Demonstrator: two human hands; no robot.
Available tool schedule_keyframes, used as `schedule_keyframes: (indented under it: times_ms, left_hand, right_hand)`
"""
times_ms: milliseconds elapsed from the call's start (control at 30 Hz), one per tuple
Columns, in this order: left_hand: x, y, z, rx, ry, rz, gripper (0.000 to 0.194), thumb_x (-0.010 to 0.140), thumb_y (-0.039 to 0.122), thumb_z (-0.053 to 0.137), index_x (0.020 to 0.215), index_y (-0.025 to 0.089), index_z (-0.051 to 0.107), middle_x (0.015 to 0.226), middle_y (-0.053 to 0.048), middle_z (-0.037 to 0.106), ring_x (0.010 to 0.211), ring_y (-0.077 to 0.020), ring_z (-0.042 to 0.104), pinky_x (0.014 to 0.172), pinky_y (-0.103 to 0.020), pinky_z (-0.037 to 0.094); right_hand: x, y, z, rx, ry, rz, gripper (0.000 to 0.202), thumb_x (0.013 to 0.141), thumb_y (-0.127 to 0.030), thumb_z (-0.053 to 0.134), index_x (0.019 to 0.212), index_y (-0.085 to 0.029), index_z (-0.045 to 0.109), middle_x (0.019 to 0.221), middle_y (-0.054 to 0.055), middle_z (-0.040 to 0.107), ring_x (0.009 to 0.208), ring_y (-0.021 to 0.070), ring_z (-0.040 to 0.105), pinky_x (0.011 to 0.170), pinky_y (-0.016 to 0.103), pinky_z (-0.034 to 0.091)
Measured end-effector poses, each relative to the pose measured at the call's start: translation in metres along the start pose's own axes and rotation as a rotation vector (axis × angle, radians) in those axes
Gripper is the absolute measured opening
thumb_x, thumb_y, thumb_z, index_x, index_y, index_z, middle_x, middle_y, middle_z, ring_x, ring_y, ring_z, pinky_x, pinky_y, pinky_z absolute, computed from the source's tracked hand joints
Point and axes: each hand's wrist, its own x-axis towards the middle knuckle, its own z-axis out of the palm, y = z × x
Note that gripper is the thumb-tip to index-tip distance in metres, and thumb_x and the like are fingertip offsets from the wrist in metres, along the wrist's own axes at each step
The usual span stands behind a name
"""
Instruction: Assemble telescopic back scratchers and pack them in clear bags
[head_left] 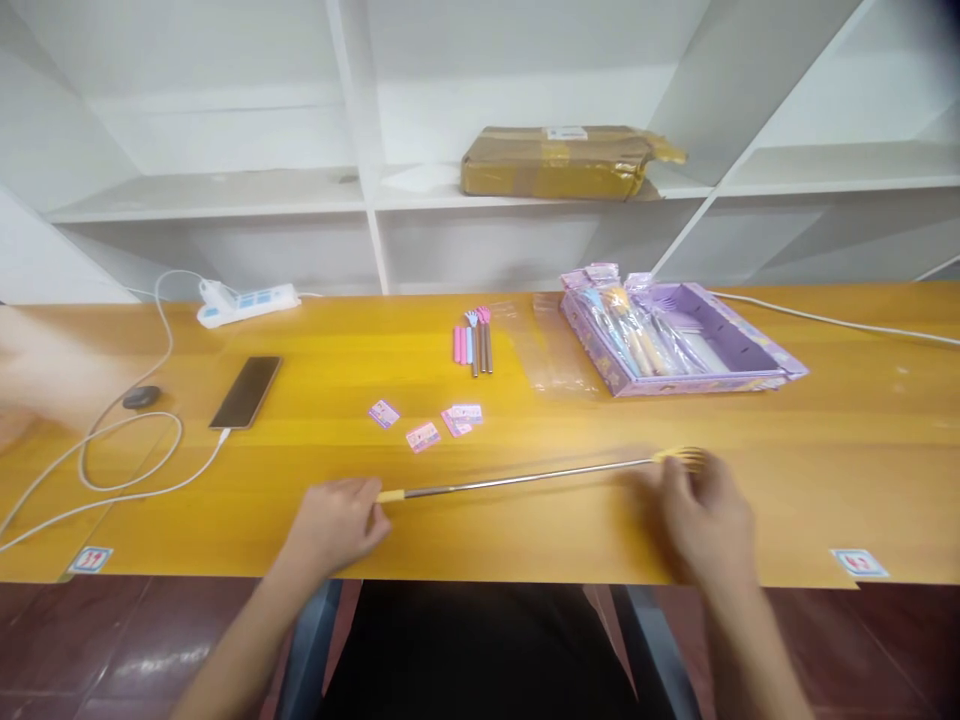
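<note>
A telescopic back scratcher (525, 478) stretches almost level above the front of the yellow table, its thin metal rod drawn out long. My left hand (341, 520) is closed round its yellow handle end. At the other end, my right hand (705, 505), slightly blurred, grips the yellow claw-shaped head. Beyond the rod lie several small printed cards (423, 437). Farther back, short pink and blue scratchers with metal rods (480, 345) lie side by side. A purple display box (727, 340) at the back right holds plastic-wrapped scratchers (630, 335).
Clear plastic wrappers (551, 350) lie beside the box. On the left are a phone (246, 393), a looping white cable (161, 490), a small black object (141, 397) and a power strip (251, 304). A cardboard box (555, 165) rests on the shelf behind.
</note>
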Motion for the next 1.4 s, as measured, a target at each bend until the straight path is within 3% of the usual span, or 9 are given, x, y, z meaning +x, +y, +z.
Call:
schedule_keyframes:
  times_ms: [33, 133, 200, 300, 400, 633, 1067, 1233, 1400]
  left_hand:
    - [0.004, 0.018, 0.005, -0.03, -0.038, -0.011, 0.013, 0.091, 0.023, 0.052, 0.084, 0.02, 0.062, 0.072, -0.008, 0.072, 0.065, -0.022, 0.067, 0.059, -0.032, 0.04]
    - [0.012, 0.064, 0.02, -0.128, -0.147, 0.009, 0.012, 0.094, 0.023, 0.052, 0.09, 0.02, 0.063, 0.075, -0.008, 0.074, 0.067, -0.0223, 0.07, 0.061, -0.032, 0.045]
    - [0.014, 0.079, 0.026, -0.147, -0.176, 0.013, 0.011, 0.094, 0.022, 0.052, 0.092, 0.02, 0.063, 0.077, -0.01, 0.075, 0.07, -0.0232, 0.072, 0.062, -0.032, 0.047]
    - [0.015, 0.08, 0.027, -0.141, -0.188, -0.004, 0.01, 0.093, 0.021, 0.053, 0.091, 0.02, 0.063, 0.077, -0.01, 0.075, 0.071, -0.0245, 0.074, 0.064, -0.032, 0.048]
    - [0.017, 0.073, 0.025, -0.133, -0.193, -0.03, 0.01, 0.092, 0.021, 0.054, 0.089, 0.019, 0.063, 0.077, -0.011, 0.075, 0.071, -0.0263, 0.074, 0.063, -0.034, 0.047]
    - [0.026, 0.075, 0.021, -0.134, -0.226, -0.063, 0.01, 0.092, 0.023, 0.055, 0.089, 0.02, 0.063, 0.078, -0.011, 0.077, 0.071, -0.026, 0.075, 0.062, -0.032, 0.045]
    - [0.024, 0.055, 0.011, -0.326, -0.239, -0.016, 0.015, 0.095, 0.021, 0.05, 0.082, 0.022, 0.058, 0.079, -0.003, 0.073, 0.07, -0.0213, 0.069, 0.062, -0.033, 0.033]
    - [0.02, 0.051, 0.013, -0.447, -0.191, 0.008, 0.021, 0.102, 0.024, 0.044, 0.085, 0.023, 0.056, 0.078, -0.001, 0.07, 0.069, -0.0199, 0.065, 0.063, -0.033, 0.031]
    - [0.019, 0.049, 0.015, -0.491, -0.185, -0.004, 0.029, 0.11, 0.028, 0.033, 0.1, 0.023, 0.06, 0.084, -0.003, 0.073, 0.073, -0.0214, 0.069, 0.064, -0.034, 0.032]
  right_hand:
    - [-0.019, -0.022, 0.01, 0.027, -0.057, -0.034, 0.059, 0.101, -0.063, 0.043, 0.125, -0.014, 0.064, 0.094, 0.017, 0.076, 0.078, 0.0312, 0.071, 0.069, 0.039, 0.05]
    - [-0.08, -0.071, 0.037, 0.139, -0.329, -0.339, 0.055, 0.108, -0.059, 0.042, 0.135, -0.013, 0.058, 0.082, 0.01, 0.076, 0.066, 0.0267, 0.072, 0.06, 0.033, 0.049]
    - [-0.112, -0.086, 0.047, 0.134, -0.342, -0.514, 0.055, 0.112, -0.053, 0.041, 0.143, -0.009, 0.05, 0.07, 0.005, 0.072, 0.054, 0.0245, 0.067, 0.052, 0.032, 0.044]
    - [-0.135, -0.092, 0.051, 0.068, -0.242, -0.708, 0.054, 0.115, -0.046, 0.04, 0.15, -0.005, 0.041, 0.068, 0.002, 0.07, 0.049, 0.0224, 0.065, 0.048, 0.031, 0.041]
    - [-0.137, -0.091, 0.054, 0.005, -0.162, -0.773, 0.053, 0.116, -0.045, 0.037, 0.151, -0.005, 0.039, 0.068, 0.002, 0.069, 0.046, 0.0204, 0.063, 0.047, 0.031, 0.04]
    - [-0.127, -0.088, 0.066, -0.021, -0.142, -0.766, 0.053, 0.115, -0.043, 0.039, 0.151, -0.005, 0.043, 0.065, 0.001, 0.068, 0.046, 0.0196, 0.063, 0.047, 0.029, 0.039]
    - [-0.116, -0.084, 0.049, 0.202, -0.343, -0.748, 0.045, 0.11, -0.028, 0.046, 0.153, -0.013, 0.042, 0.065, -0.004, 0.066, 0.048, 0.0181, 0.064, 0.049, 0.027, 0.044]
    - [-0.111, -0.085, 0.042, 0.225, -0.449, -0.667, 0.024, 0.112, -0.031, 0.045, 0.131, -0.02, 0.056, 0.067, -0.006, 0.061, 0.05, 0.0158, 0.059, 0.052, 0.027, 0.044]
    - [-0.11, -0.089, 0.042, 0.133, -0.427, -0.843, 0.023, 0.112, -0.025, 0.045, 0.096, -0.023, 0.06, 0.076, -0.001, 0.064, 0.061, 0.0144, 0.061, 0.06, 0.026, 0.043]
